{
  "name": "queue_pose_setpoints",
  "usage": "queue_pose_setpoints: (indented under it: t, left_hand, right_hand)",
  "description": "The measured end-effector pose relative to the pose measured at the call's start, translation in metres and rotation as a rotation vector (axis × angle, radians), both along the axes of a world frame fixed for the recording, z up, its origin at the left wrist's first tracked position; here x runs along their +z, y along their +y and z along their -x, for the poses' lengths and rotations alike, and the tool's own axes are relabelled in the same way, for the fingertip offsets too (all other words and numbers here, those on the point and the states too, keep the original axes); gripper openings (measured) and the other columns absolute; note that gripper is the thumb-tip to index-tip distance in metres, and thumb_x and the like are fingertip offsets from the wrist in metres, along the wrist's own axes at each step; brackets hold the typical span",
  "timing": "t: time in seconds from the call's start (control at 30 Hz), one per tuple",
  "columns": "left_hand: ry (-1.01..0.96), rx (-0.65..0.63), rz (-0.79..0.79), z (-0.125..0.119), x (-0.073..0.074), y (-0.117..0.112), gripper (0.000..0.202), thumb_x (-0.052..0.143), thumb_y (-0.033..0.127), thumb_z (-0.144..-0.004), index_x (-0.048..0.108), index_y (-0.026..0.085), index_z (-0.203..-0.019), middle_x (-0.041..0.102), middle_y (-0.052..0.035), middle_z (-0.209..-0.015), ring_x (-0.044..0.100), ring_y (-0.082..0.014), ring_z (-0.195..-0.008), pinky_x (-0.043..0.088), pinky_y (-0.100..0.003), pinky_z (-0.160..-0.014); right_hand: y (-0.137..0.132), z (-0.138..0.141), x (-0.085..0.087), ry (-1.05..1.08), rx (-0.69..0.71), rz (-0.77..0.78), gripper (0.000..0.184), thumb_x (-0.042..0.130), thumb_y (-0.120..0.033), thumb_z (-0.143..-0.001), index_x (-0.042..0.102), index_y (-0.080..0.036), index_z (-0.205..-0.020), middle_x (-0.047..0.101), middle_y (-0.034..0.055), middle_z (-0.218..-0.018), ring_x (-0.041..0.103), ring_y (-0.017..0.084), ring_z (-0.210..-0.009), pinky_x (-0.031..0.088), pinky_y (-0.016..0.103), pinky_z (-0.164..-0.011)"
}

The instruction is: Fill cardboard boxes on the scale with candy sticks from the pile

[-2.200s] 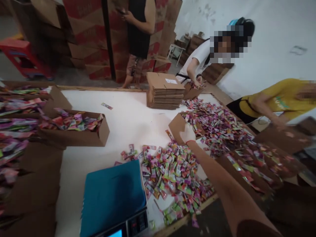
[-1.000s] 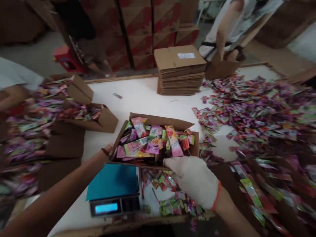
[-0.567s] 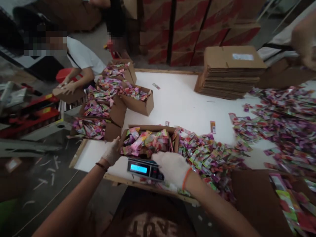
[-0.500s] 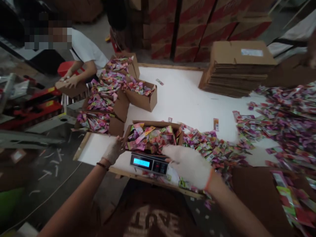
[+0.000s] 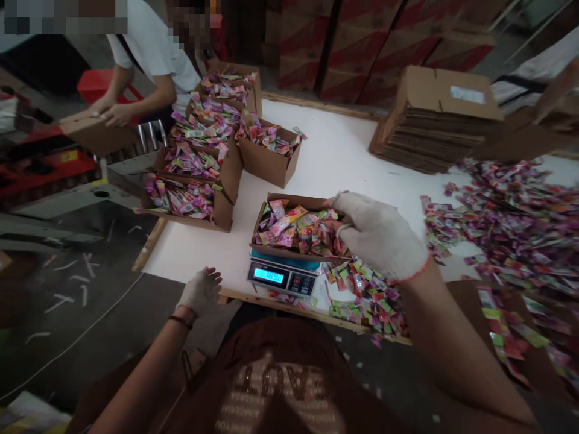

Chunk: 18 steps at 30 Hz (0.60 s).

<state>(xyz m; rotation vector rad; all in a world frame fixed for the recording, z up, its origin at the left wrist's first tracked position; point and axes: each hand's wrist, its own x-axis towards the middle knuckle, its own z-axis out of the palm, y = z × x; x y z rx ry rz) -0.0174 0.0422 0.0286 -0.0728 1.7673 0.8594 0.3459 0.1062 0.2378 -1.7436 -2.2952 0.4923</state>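
An open cardboard box [image 5: 296,248] full of small, colourful sachets [image 5: 292,220] rests on a digital scale [image 5: 283,278], whose teal platform shows below the box's front wall. The scale's display glows blue. My gloved right hand [image 5: 380,235] is at the box's right end, fingers bent over its edge and against the sachets; its grip is partly hidden. My gloved left hand [image 5: 199,290] hovers by the table's front edge, left of the scale, fingers apart and holding nothing. Loose sachets [image 5: 368,298] lie beneath and beside my right forearm.
Several filled boxes [image 5: 187,199] stand at the table's left. A stack of flattened cartons [image 5: 446,120] sits at the back right, beside a large sachet heap [image 5: 520,217]. One person [image 5: 145,66] handles a carton [image 5: 97,129] at the left; another person's arm [image 5: 558,90] shows at the right.
The box has shifted right and back over the scale, exposing the teal platform. My left hand has come away from its left end; my right hand has moved to its right end.
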Motion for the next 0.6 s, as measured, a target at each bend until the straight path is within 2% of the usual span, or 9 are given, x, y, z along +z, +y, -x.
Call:
queue_pose_setpoints:
  t: [0.1,0.17,0.27,0.33,0.4,0.47,0.53,0.6]
  left_hand:
    - [0.02,0.01,-0.015,0.011,0.0,-0.006,0.021,0.05,0.022,-0.104,0.064,0.015,-0.09,0.069,-0.0086,-0.088,0.068,-0.0183,-0.074,0.052,-0.03,-0.074]
    - [0.029,0.025,-0.032,0.019,-0.004,-0.015,0.02,0.051,0.021,-0.102,0.065,0.015,-0.09,0.07,-0.0093,-0.087,0.068,-0.0188,-0.074,0.052,-0.03,-0.074]
    - [0.035,0.073,-0.042,0.028,-0.014,-0.03,0.019,0.052,0.02,-0.101,0.064,0.017,-0.088,0.07,-0.0087,-0.086,0.069,-0.0188,-0.073,0.054,-0.032,-0.078]
    - [0.022,0.089,-0.036,0.032,-0.021,-0.038,0.02,0.052,0.021,-0.102,0.063,0.018,-0.086,0.07,-0.0079,-0.086,0.069,-0.0185,-0.073,0.055,-0.033,-0.08]
    - [0.001,0.068,-0.021,0.033,-0.025,-0.04,0.021,0.051,0.022,-0.103,0.063,0.019,-0.087,0.07,-0.0082,-0.087,0.07,-0.0188,-0.074,0.057,-0.033,-0.08]
    - [-0.011,0.027,-0.003,0.031,-0.027,-0.037,0.02,0.051,0.023,-0.104,0.064,0.019,-0.089,0.071,-0.009,-0.088,0.071,-0.0192,-0.076,0.057,-0.033,-0.079]
    - [-0.012,-0.007,0.003,0.024,-0.026,-0.028,0.02,0.051,0.022,-0.103,0.065,0.018,-0.09,0.072,-0.0093,-0.09,0.071,-0.0189,-0.076,0.056,-0.032,-0.077]
    - [-0.013,-0.037,-0.001,0.015,-0.023,-0.015,0.02,0.052,0.023,-0.103,0.066,0.019,-0.09,0.073,-0.0094,-0.091,0.071,-0.0185,-0.076,0.055,-0.031,-0.073]
  right_hand:
    - [0.018,0.023,-0.002,-0.161,0.073,0.1,0.045,0.051,-0.009,-0.088,0.072,-0.021,-0.126,0.076,0.0088,-0.125,0.072,0.025,-0.11,0.057,0.035,-0.096]
    - [0.027,0.036,-0.012,-0.25,0.134,0.171,0.05,0.053,-0.009,-0.089,0.069,-0.021,-0.134,0.074,0.0108,-0.129,0.07,0.025,-0.112,0.055,0.034,-0.095]
    - [0.041,0.047,-0.04,-0.388,0.212,0.301,0.058,0.057,-0.014,-0.091,0.064,-0.028,-0.147,0.07,0.0115,-0.136,0.071,0.026,-0.112,0.054,0.035,-0.089]
    - [0.049,0.047,-0.06,-0.439,0.226,0.349,0.054,0.057,-0.016,-0.092,0.068,-0.029,-0.143,0.069,0.0109,-0.137,0.071,0.026,-0.11,0.053,0.036,-0.089]
    - [0.056,0.042,-0.075,-0.365,0.197,0.324,0.045,0.054,-0.012,-0.091,0.075,-0.025,-0.129,0.073,0.0093,-0.13,0.07,0.024,-0.112,0.052,0.035,-0.096]
    - [0.059,0.032,-0.081,-0.166,0.122,0.267,0.042,0.051,-0.007,-0.088,0.077,-0.023,-0.117,0.077,0.0057,-0.12,0.069,0.021,-0.112,0.051,0.031,-0.102]
    - [0.056,0.02,-0.078,0.055,0.003,0.213,0.042,0.049,-0.006,-0.084,0.076,-0.022,-0.113,0.079,0.0031,-0.112,0.069,0.02,-0.106,0.053,0.03,-0.1]
    - [0.047,0.003,-0.066,0.212,-0.115,0.146,0.042,0.049,-0.009,-0.082,0.074,-0.02,-0.114,0.079,0.0024,-0.105,0.07,0.021,-0.099,0.056,0.032,-0.095]
